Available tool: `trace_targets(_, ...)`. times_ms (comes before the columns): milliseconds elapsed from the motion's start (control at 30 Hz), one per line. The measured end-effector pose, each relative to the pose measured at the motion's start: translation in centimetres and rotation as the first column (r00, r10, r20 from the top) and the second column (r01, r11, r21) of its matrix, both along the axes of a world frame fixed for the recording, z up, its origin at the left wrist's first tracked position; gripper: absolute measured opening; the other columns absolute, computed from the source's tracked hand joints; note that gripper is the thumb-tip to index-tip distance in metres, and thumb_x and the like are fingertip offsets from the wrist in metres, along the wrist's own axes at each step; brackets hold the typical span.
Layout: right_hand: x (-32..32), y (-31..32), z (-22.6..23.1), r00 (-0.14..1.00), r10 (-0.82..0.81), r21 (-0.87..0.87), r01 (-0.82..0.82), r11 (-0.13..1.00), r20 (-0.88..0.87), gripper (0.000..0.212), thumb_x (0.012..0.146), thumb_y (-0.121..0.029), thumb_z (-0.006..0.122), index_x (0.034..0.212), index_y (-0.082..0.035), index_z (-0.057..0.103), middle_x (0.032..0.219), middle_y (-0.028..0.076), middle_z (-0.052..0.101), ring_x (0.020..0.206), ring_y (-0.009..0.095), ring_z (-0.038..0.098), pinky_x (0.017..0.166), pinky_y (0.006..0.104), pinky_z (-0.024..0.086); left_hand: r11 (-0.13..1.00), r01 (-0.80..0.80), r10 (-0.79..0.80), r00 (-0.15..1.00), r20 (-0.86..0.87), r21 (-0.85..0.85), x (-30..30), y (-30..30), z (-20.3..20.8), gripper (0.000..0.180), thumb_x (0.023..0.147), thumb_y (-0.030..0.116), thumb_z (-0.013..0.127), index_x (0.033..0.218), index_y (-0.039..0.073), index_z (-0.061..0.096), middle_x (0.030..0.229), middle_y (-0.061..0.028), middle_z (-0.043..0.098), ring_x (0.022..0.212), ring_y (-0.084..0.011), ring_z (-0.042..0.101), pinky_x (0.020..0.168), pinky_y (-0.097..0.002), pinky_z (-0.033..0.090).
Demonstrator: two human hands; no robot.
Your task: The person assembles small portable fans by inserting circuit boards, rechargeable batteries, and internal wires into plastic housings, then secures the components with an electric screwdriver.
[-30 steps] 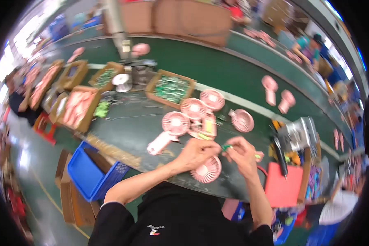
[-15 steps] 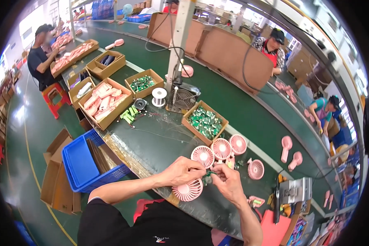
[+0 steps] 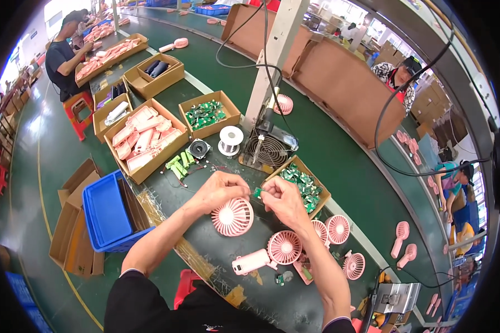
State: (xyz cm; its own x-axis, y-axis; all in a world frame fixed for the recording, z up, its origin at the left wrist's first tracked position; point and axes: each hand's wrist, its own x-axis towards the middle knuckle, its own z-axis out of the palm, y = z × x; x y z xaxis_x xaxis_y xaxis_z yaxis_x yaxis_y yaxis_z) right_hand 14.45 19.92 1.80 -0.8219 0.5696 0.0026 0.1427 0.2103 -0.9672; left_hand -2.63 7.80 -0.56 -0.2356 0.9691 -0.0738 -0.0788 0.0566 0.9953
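Observation:
My right hand (image 3: pixel 286 200) pinches a small green circuit board (image 3: pixel 257 192) between thumb and fingers, above the dark bench. Just left of it, my left hand (image 3: pixel 223 191) has its fingertips closed together; what they hold is too small to make out. Directly below the left hand is a round pink fan head (image 3: pixel 233 217) with a slatted grille. A pink handheld fan (image 3: pixel 285 247) lies nearer to me, its pale handle pointing left. More pink fan heads (image 3: pixel 338 228) sit beyond my right forearm.
Beyond my hands stand a soldering iron (image 3: pixel 266 122), a solder spool (image 3: pixel 229 140) and a cardboard box of circuit boards (image 3: pixel 323 195). Green battery packs (image 3: pixel 179 166) lie left, beside a box of pink casings (image 3: pixel 178 143). A blue crate (image 3: pixel 106 213) stands off the bench's left edge.
Both hands have moved left and away from me, and now stand apart, the board in the right. The pink fan head has shifted the same way. The view has turned somewhat.

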Motion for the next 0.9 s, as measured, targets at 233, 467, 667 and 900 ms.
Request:
trace_targets(233, -2.1, 1.3, -0.8, 0.998, -0.054, -0.102, 0.050, 0.993, -0.039, 0.010, 0.083, -0.004, 0.063, 0.085, 0.003, 0.056, 0.067, 0.004, 0.060, 0.053, 0.008, 0.056, 0.048, 0.0212, 0.044, 0.996, 0.008, -0.020, 0.991, 0.135, 0.090, -2.4, 2.4, -0.9, 0.013, 0.083, 0.009, 0.063, 0.084, -0.004, 0.067, 0.079, -0.0079, 0.068, 0.072, -0.0101, 0.063, 0.066, -0.0230, 0.051)
trace_targets(467, -2.9, 1.9, -0.9, 0.994, -0.076, -0.093, 0.068, 0.993, -0.081, 0.009, 0.083, -0.004, 0.064, 0.086, 0.001, 0.057, 0.068, 0.002, 0.059, 0.053, 0.008, 0.056, 0.046, 0.0196, 0.042, 0.992, -0.028, 0.000, 0.974, 0.225, 0.124, -2.8, 3.2, -1.4, 0.011, 0.084, 0.006, 0.063, 0.085, -0.004, 0.068, 0.078, -0.0077, 0.068, 0.071, -0.0100, 0.063, 0.065, -0.0229, 0.051)
trace_targets(667, -3.2, 1.9, -0.6, 0.994, -0.069, -0.146, 0.057, 0.988, -0.084, 0.008, 0.083, -0.004, 0.064, 0.087, 0.001, 0.058, 0.069, 0.002, 0.060, 0.053, 0.007, 0.056, 0.044, 0.0186, 0.041, 0.991, -0.056, 0.033, 0.982, 0.187, 0.118, -3.0, 3.1, -1.3, 0.013, 0.083, 0.009, 0.064, 0.084, -0.004, 0.068, 0.078, -0.0076, 0.068, 0.070, -0.0100, 0.063, 0.064, -0.0229, 0.051)
trace_targets(900, -3.4, 1.8, -0.4, 0.993, -0.078, -0.155, 0.063, 0.986, -0.089, 0.007, 0.085, -0.005, 0.063, 0.087, 0.000, 0.058, 0.070, 0.002, 0.060, 0.053, 0.007, 0.056, 0.043, 0.0185, 0.040, 0.989, -0.071, 0.041, 0.972, 0.231, 0.126, -3.0, 3.1, -1.3, 0.013, 0.083, 0.008, 0.064, 0.083, -0.004, 0.068, 0.076, -0.0074, 0.068, 0.068, -0.0098, 0.062, 0.063, -0.0228, 0.051)
